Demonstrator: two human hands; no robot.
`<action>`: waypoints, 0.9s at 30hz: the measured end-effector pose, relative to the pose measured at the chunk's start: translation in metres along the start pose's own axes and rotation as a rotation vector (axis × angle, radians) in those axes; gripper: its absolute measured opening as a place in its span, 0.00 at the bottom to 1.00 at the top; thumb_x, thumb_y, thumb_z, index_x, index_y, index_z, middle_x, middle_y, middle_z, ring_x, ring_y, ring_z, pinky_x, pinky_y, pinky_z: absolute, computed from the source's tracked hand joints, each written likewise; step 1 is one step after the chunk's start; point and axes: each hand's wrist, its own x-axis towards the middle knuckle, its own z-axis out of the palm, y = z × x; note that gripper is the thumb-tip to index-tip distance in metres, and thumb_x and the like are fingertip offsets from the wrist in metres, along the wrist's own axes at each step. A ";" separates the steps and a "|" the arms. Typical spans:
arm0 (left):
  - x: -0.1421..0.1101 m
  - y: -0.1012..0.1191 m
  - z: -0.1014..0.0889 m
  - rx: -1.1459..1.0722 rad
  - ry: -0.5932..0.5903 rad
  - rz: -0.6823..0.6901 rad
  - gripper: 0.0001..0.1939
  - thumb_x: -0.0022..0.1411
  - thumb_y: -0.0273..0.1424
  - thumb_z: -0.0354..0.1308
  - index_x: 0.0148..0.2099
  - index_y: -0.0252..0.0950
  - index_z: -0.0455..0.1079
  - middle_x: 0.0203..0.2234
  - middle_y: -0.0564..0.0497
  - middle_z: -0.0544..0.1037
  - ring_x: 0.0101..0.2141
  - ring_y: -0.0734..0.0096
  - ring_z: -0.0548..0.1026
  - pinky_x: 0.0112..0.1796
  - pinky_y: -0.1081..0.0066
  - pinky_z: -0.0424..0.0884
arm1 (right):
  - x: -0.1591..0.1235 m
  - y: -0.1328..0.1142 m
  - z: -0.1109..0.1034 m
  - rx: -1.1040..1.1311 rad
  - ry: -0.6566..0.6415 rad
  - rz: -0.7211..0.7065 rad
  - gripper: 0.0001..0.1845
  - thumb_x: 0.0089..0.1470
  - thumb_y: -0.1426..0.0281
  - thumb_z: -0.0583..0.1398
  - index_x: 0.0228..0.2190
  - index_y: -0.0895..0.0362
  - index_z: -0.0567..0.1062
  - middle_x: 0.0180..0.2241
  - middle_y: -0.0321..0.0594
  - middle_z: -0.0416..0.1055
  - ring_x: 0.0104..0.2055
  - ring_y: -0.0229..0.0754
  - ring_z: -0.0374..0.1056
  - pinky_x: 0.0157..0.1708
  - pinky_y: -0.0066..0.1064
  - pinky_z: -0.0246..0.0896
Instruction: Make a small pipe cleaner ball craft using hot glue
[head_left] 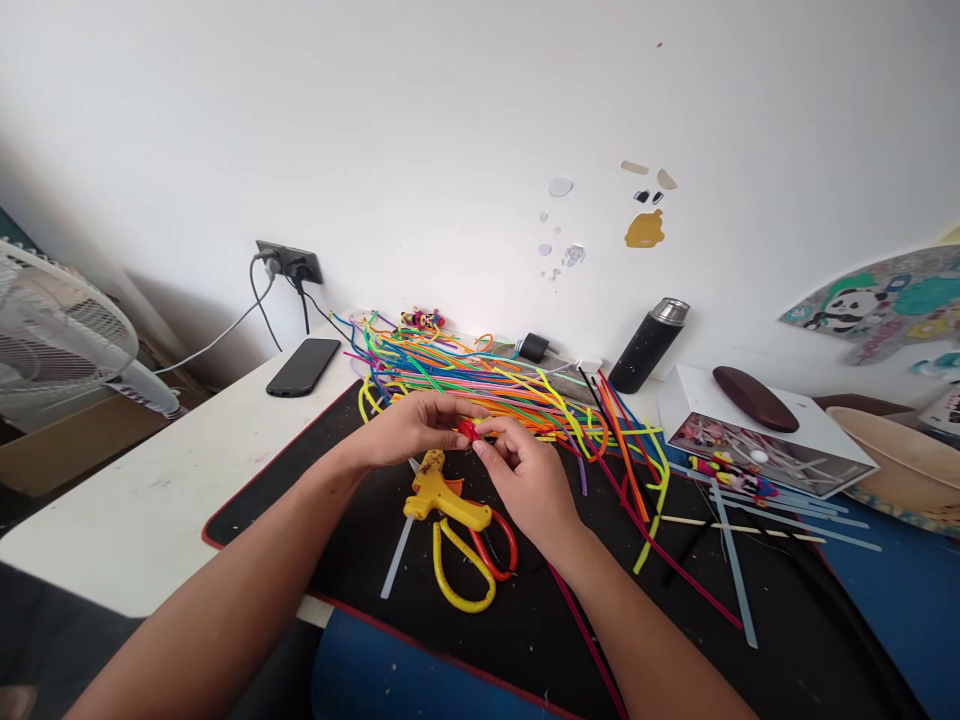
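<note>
Above glue gun (442, 497): both hands pinch red piece (469, 431) (fingertips).

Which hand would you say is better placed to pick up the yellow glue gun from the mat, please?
Probably the left hand: the yellow glue gun lies just below it on the black mat. Both it and the right hand pinch the small red piece, so one must let go.

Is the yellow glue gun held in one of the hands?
No, the yellow glue gun lies on the black mat below the left hand and right hand, which pinch a small red piece.
</note>
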 end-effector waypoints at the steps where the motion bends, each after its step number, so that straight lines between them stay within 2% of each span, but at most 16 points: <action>1: 0.000 0.001 0.001 -0.006 -0.003 0.000 0.22 0.58 0.32 0.73 0.55 0.35 0.81 0.43 0.45 0.87 0.41 0.63 0.84 0.47 0.65 0.78 | 0.000 0.000 0.000 -0.005 0.002 0.000 0.10 0.67 0.61 0.61 0.44 0.50 0.80 0.20 0.29 0.58 0.23 0.40 0.57 0.27 0.33 0.49; 5: -0.002 0.006 0.003 0.013 -0.012 0.020 0.21 0.63 0.35 0.71 0.57 0.35 0.81 0.48 0.43 0.86 0.46 0.60 0.83 0.51 0.63 0.76 | 0.001 0.001 -0.001 -0.021 0.004 -0.002 0.10 0.67 0.60 0.60 0.44 0.49 0.80 0.20 0.28 0.58 0.22 0.40 0.57 0.27 0.33 0.48; 9: -0.003 0.007 0.004 0.046 0.036 0.025 0.21 0.66 0.38 0.68 0.58 0.35 0.81 0.47 0.43 0.87 0.47 0.58 0.83 0.53 0.61 0.76 | 0.001 -0.001 -0.002 -0.055 0.001 -0.016 0.10 0.67 0.60 0.60 0.43 0.49 0.80 0.20 0.29 0.58 0.22 0.40 0.56 0.27 0.33 0.48; 13: -0.001 0.002 0.002 0.066 0.063 0.044 0.21 0.66 0.40 0.67 0.56 0.34 0.82 0.48 0.42 0.86 0.47 0.56 0.83 0.52 0.60 0.76 | 0.001 -0.002 -0.002 -0.074 -0.003 -0.027 0.10 0.67 0.61 0.60 0.44 0.49 0.80 0.20 0.29 0.59 0.22 0.40 0.57 0.27 0.32 0.48; 17: 0.001 0.000 0.003 0.106 0.076 0.063 0.18 0.66 0.39 0.67 0.52 0.33 0.84 0.46 0.42 0.87 0.44 0.58 0.83 0.50 0.62 0.77 | 0.000 -0.003 -0.002 -0.120 -0.009 -0.037 0.10 0.67 0.62 0.59 0.44 0.49 0.80 0.20 0.29 0.60 0.22 0.40 0.57 0.27 0.32 0.48; 27: 0.002 -0.006 0.009 0.017 0.145 0.049 0.17 0.62 0.37 0.71 0.51 0.36 0.84 0.45 0.44 0.88 0.42 0.62 0.83 0.47 0.65 0.77 | -0.001 -0.002 0.001 -0.135 -0.020 -0.056 0.10 0.68 0.62 0.59 0.44 0.50 0.80 0.22 0.30 0.64 0.23 0.40 0.59 0.28 0.33 0.49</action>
